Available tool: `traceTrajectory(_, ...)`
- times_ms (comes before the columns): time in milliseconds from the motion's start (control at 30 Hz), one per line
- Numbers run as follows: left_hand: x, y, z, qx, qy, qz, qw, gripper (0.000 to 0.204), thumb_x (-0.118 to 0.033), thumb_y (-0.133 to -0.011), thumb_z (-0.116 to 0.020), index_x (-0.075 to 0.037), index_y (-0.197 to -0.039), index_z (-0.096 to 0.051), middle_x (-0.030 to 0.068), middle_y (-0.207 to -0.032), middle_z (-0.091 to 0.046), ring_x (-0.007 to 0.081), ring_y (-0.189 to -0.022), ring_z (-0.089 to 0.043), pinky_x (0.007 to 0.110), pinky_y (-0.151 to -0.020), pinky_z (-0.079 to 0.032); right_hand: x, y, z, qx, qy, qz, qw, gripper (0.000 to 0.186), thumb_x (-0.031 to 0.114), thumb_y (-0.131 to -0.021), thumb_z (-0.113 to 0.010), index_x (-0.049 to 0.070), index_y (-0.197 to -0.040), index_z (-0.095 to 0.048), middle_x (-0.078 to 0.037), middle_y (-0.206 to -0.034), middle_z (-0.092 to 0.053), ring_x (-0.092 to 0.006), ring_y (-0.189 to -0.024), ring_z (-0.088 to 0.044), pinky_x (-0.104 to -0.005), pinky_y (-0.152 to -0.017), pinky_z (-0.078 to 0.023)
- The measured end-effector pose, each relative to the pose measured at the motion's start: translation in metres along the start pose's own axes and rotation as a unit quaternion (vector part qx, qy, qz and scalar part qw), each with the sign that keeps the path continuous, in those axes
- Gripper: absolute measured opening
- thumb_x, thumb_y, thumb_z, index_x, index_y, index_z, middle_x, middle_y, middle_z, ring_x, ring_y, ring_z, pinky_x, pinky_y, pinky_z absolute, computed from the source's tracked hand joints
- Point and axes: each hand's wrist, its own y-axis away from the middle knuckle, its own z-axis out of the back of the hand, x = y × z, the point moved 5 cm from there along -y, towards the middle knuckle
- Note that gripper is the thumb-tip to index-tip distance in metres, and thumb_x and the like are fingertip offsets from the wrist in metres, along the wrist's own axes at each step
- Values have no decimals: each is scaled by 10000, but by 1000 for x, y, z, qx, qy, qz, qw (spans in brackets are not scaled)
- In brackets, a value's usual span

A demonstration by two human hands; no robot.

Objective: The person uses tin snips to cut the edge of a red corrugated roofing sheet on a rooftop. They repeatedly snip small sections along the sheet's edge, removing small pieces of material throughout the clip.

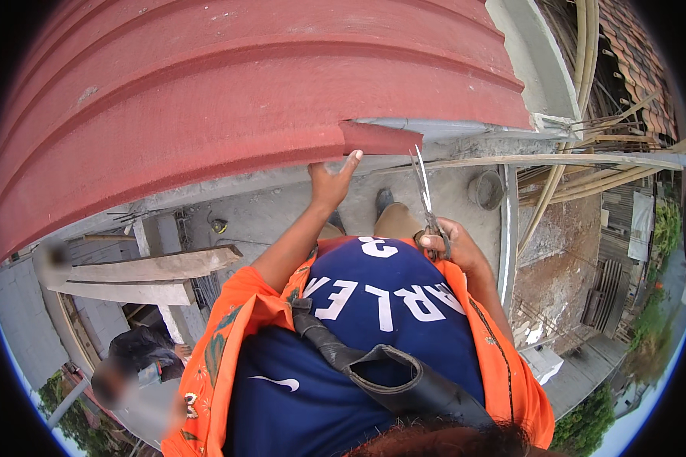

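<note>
A red ribbed roofing sheet (pixel 259 84) spans the top of the head view. My left hand (pixel 333 179) grips its lower edge, thumb on top and fingers partly hidden underneath, beside a partly cut, red flap (pixel 381 141) with a pale gap behind it. Lower right, my right hand (pixel 446 242) is closed on a pair of long metal shears (pixel 427 194), blades slightly apart and pointing up toward the flap's right end. My booted foot (pixel 385 201) shows below on the concrete.
A bucket (pixel 485 190) sits right of my feet. Wooden planks (pixel 145 266) cross at left, where a crouching person (pixel 141 350) is at lower left. Bamboo poles (pixel 556 198), a long pale beam (pixel 640 160) and a tiled roof (pixel 648 84) are at right, beside a drop.
</note>
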Motion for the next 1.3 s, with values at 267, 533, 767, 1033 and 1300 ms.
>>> traceTrajectory(267, -43, 11, -33, -102, 170, 115, 973, 273, -213, -998, -885, 25, -1104, -806, 40, -1083, -806, 62, -1008, -673, 285, -869, -531, 84, -50, 68, 118, 201, 21, 972, 419, 379, -882, -966, 95, -990, -677, 32, -837, -634, -94, -741, -577, -278, -662, -460)
traceTrajectory(533, -42, 22, -105, -297, 425, 122, 846, 397, -158, -993, -872, -28, -1331, -709, 53, -1234, -765, 151, -1111, -710, 353, -1011, -563, 178, -166, 131, 383, 348, 11, 856, 651, 709, -883, -876, 98, -1038, -710, 20, -819, -626, -131, -780, -620, -320, -696, -480)
traceTrajectory(767, -31, 14, -117, -334, 421, 151, 830, 432, -132, -961, -867, -19, -1340, -692, 83, -1270, -763, 207, -1146, -728, 409, -1054, -580, 184, -266, 129, 535, 367, 4, 761, 665, 790, -930, -764, 136, -1028, -696, 12, -793, -633, -129, -752, -639, -314, -640, -502)
traceTrajectory(1033, -47, 8, -125, -373, 453, 171, 791, 393, -115, -962, -827, -7, -1319, -702, 102, -1249, -765, 238, -1147, -739, 437, -1045, -602, 211, -289, 105, 580, 396, 9, 712, 644, 782, -994, -678, 138, -982, -674, 5, -804, -645, -117, -740, -631, -285, -622, -482)
traceTrajectory(1300, -79, 5, -134, -446, 332, 113, 823, 327, -104, -1015, -786, 21, -1308, -714, 91, -1235, -761, 203, -1089, -727, 390, -982, -592, 201, -298, 129, 542, 371, -1, 754, 695, 805, -1001, -644, 111, -1003, -676, -28, -801, -659, -142, -710, -636, -318, -622, -508)
